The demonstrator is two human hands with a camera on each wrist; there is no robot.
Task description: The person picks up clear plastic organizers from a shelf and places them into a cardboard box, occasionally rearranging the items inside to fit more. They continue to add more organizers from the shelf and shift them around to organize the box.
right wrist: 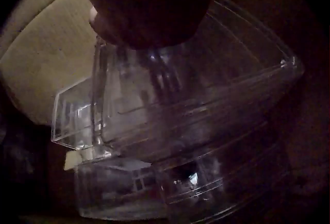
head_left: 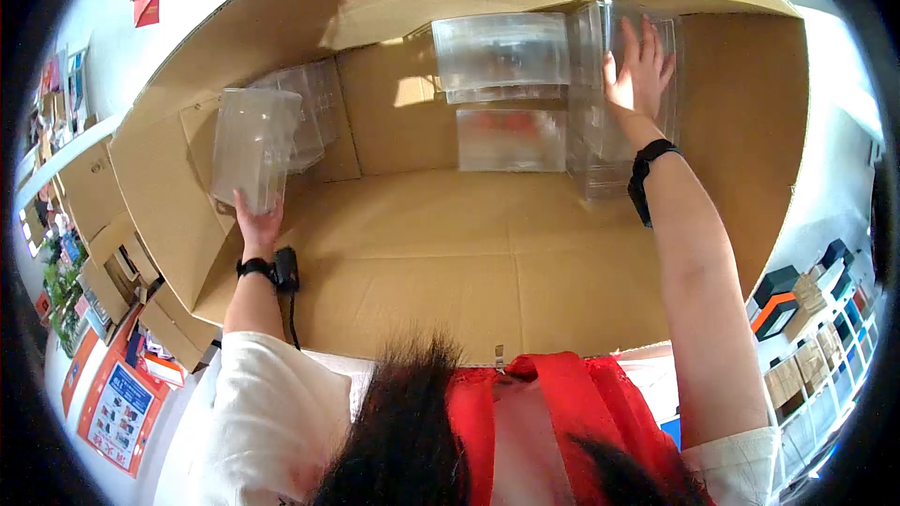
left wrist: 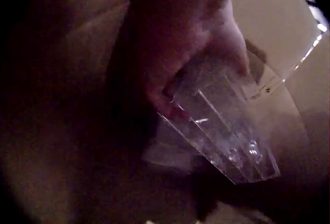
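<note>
In the head view my left hand (head_left: 260, 225) grips the near end of a clear plastic box (head_left: 251, 145), its thumb at one edge. The left wrist view shows the fingers spanning that ribbed, see-through box (left wrist: 227, 126). More clear boxes (head_left: 314, 117) stand behind it at the left wall. My right hand (head_left: 641, 75) lies with spread, fairly straight fingers on a tall clear plastic box (head_left: 600, 122) at the right. From the right wrist, this box (right wrist: 154, 95) sits on top of another clear box (right wrist: 201, 188).
A large open cardboard box (head_left: 412, 225) surrounds both hands. Against its far wall, two clear boxes lie one above the other, an upper one (head_left: 502, 52) and a lower one (head_left: 511, 141). Outside, shelves of goods (head_left: 816, 328) stand at the right and opened cartons (head_left: 122, 262) at the left.
</note>
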